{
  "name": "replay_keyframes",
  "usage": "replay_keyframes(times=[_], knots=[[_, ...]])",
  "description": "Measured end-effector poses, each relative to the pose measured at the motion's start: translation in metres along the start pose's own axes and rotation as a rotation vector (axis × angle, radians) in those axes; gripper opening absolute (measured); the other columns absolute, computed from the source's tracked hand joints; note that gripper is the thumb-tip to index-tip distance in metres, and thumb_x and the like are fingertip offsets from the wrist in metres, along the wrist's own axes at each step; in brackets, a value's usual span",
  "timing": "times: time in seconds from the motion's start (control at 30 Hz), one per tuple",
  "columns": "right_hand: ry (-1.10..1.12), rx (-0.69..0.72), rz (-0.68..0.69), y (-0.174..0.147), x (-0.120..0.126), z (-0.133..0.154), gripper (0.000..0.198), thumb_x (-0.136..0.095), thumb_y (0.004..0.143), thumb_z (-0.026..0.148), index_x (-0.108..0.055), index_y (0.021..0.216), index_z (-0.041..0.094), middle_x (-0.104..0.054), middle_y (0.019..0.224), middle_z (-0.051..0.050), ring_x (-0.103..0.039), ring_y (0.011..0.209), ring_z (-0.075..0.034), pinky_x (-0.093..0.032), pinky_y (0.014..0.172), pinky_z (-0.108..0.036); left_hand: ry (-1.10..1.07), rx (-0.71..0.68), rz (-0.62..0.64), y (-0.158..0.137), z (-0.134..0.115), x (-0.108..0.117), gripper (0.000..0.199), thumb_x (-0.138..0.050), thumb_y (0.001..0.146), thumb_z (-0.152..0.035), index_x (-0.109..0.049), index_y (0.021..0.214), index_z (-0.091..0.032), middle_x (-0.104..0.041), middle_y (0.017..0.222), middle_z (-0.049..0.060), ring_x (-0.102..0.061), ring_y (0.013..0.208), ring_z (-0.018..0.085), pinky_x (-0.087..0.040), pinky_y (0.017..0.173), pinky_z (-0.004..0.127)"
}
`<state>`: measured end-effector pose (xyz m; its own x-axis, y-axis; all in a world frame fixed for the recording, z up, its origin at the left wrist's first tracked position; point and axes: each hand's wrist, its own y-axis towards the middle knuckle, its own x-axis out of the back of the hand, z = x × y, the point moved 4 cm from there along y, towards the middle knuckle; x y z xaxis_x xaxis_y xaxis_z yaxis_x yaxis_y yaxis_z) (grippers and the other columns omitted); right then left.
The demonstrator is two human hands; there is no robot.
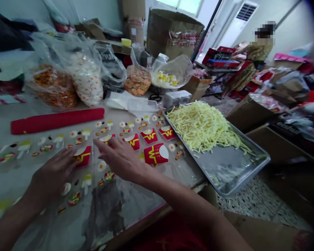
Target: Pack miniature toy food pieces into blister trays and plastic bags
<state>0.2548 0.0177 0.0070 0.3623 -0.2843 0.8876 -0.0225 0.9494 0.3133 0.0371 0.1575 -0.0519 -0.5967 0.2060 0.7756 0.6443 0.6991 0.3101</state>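
Note:
My left hand (51, 174) is low over the table at left, its fingers close together over the left end of a small red toy fries carton (85, 156) with a yellow zigzag. The underside of its grip is hidden. My right hand (122, 158) reaches in from the right, fingers stretched and apart, just over another red carton (108, 138) that it partly covers. Around both hands lie clear plastic trays with tiny toy foods, such as a fried egg (101, 165) and a pizza (109, 175). More red cartons (148, 136) sit in trays to the right.
A metal tray (206, 170) heaped with pale yellow toy fries (199, 125) stands at right, overhanging the table edge. Behind are a red roll (57, 120), plastic bags of small pieces (85, 76) and a large cardboard box (170, 38). Another person (259, 50) is at the back right among boxes.

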Motion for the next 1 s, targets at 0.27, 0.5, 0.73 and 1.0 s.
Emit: replay_keyframes(times=[0.27, 0.5, 0.73, 1.0], knots=[[-0.105, -0.718, -0.061, -0.13, 0.077, -0.102, 0.02, -0.066, 0.093, 0.036, -0.079, 0.084, 0.023, -0.072, 0.09, -0.006, -0.059, 0.093, -0.023, -0.034, 0.078, -0.034, 0.193, -0.351, -0.017, 0.037, -0.158, -0.055, 0.045, -0.066, 0.091, -0.042, -0.059, 0.134, -0.03, -0.068, 0.129, 0.002, -0.061, 0.12, 0.029, -0.044, 0.109, 0.049], [0.197, -0.754, -0.075, -0.124, 0.054, -0.117, 0.014, -0.066, 0.084, 0.024, -0.08, 0.083, 0.023, -0.072, 0.073, 0.001, -0.056, 0.065, -0.013, -0.029, 0.062, -0.027, 0.256, -0.485, 0.331, 0.075, -0.25, -0.169, 0.056, -0.07, 0.078, -0.04, -0.062, 0.126, -0.012, -0.068, 0.122, 0.019, -0.062, 0.112, 0.036, -0.048, 0.099, 0.049], [-0.005, -0.762, -0.271, -0.18, 0.118, -0.138, 0.016, -0.067, 0.089, 0.028, -0.07, 0.076, 0.02, -0.071, 0.076, 0.0, -0.057, 0.078, -0.017, -0.031, 0.074, -0.031, 0.176, -0.427, 0.32, 0.082, -0.251, -0.174, 0.09, -0.071, 0.075, -0.06, -0.038, 0.145, -0.016, -0.057, 0.139, 0.021, -0.056, 0.127, 0.041, -0.049, 0.101, 0.053], [0.026, -0.656, -0.138, -0.251, 0.185, -0.204, 0.024, -0.063, 0.097, 0.032, -0.073, 0.08, 0.019, -0.072, 0.085, -0.003, -0.057, 0.071, -0.013, -0.036, 0.066, -0.027, 0.119, -0.44, 0.3, 0.076, -0.374, -0.244, 0.07, -0.063, 0.08, -0.037, -0.043, 0.141, -0.012, -0.062, 0.13, 0.02, -0.062, 0.119, 0.037, -0.051, 0.099, 0.048]])
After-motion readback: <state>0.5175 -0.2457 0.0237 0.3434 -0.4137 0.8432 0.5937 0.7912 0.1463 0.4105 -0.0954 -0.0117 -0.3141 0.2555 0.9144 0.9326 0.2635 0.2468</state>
